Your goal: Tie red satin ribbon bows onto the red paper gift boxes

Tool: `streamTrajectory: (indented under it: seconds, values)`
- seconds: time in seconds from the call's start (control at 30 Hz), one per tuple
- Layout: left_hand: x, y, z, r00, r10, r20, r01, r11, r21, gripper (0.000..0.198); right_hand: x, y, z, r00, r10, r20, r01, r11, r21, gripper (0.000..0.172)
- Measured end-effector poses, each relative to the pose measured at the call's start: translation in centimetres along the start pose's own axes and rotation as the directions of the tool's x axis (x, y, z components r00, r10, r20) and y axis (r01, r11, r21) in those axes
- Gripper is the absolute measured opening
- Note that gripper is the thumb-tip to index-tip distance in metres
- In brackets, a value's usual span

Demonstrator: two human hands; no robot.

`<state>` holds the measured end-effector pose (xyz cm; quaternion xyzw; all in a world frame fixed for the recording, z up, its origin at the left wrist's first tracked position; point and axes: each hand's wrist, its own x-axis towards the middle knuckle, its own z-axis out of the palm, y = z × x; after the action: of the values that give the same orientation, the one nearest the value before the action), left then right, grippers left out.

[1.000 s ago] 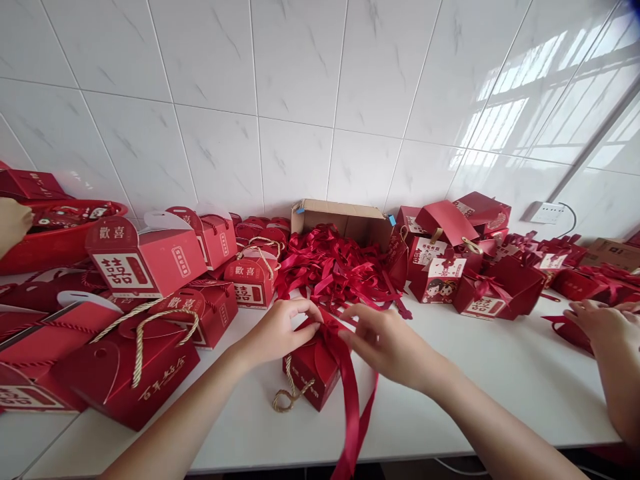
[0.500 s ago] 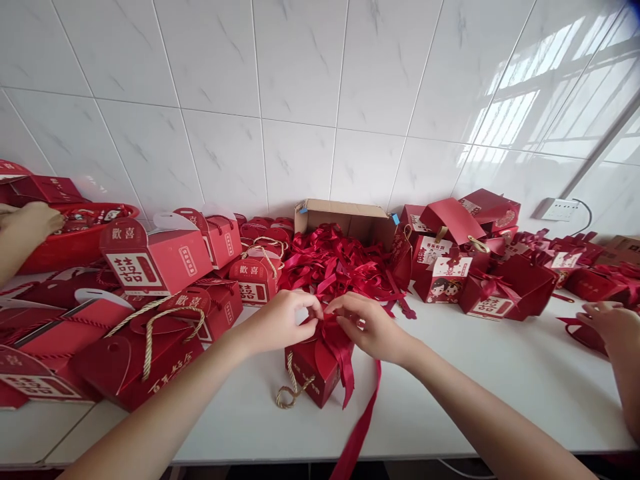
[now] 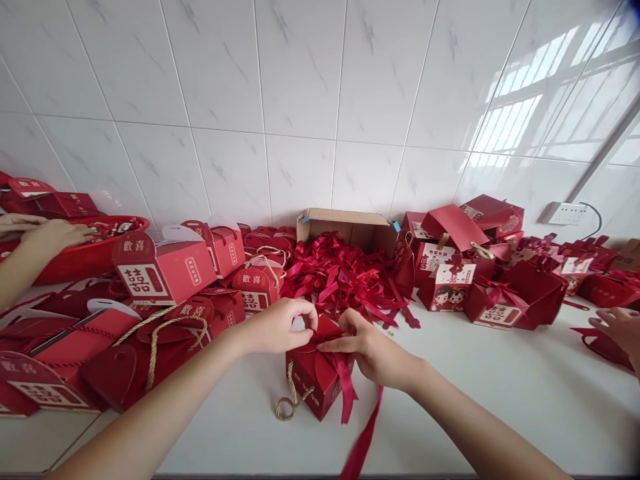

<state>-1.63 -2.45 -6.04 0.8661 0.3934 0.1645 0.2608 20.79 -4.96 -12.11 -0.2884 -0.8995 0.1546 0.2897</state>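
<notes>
A small dark red gift box (image 3: 316,383) with gold lettering stands on the white table in front of me. From its top a red ribbon (image 3: 346,390) hangs down the right side. My left hand (image 3: 285,327) is closed in a pinch at the top of the box, thumb and forefinger meeting around the ribbon. My right hand (image 3: 373,347) is curled over the right of the top, its forefinger laid across the ribbon. A loop of gold cord (image 3: 287,407) lies at the box's left side. The ribbon's knot is mostly hidden by my fingers.
Behind the box, a heap of red ribbons (image 3: 345,280) spills from a cardboard carton (image 3: 350,220). Red gift boxes (image 3: 170,270) are stacked at left and more boxes (image 3: 453,287) at right. Other people's hands (image 3: 55,240) reach over a red basin (image 3: 75,257) and, far right, beside a box.
My right forefinger has stretched leftward over the top of the box, and the hanging ribbon has shifted slightly. At left, another person's hands have moved further right over the basin.
</notes>
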Motion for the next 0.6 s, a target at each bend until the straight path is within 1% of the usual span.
streamTrajectory:
  seconds: [0.1,0.2,0.37,0.43,0.5,0.6]
  values:
    - [-0.1,-0.6,0.6,0.999,0.043,0.006,-0.042,0.999,-0.022,0.008,-0.1,0.1,0.2,1.0,-0.018,-0.023,0.018,0.999,0.029,0.052]
    - [-0.3,-1.1,1.0,0.999,0.036,0.041,-0.034,0.998,-0.054,0.013,-0.1,0.0,0.2,0.999,-0.027,-0.02,0.028,0.999,0.042,0.051]
    - [-0.5,-0.7,1.0,0.991,0.023,0.134,0.006,0.976,-0.218,0.022,0.0,-0.1,0.1,0.999,-0.025,-0.022,0.026,0.998,0.049,0.05]
    - [-0.3,-0.6,1.1,0.991,0.029,0.13,0.005,0.968,-0.25,0.021,0.0,-0.2,0.1,0.999,-0.016,-0.029,0.018,0.998,0.06,0.051]
    - [-0.1,-0.8,1.2,0.995,0.021,0.102,0.006,0.966,-0.257,0.021,0.0,-0.2,0.2,0.999,-0.003,-0.032,0.005,0.998,0.068,0.05]
    - [0.2,-1.2,1.5,0.997,-0.001,0.082,0.022,0.967,-0.255,0.026,0.0,-0.1,0.3,1.0,0.003,-0.03,0.0,0.996,0.093,0.049]
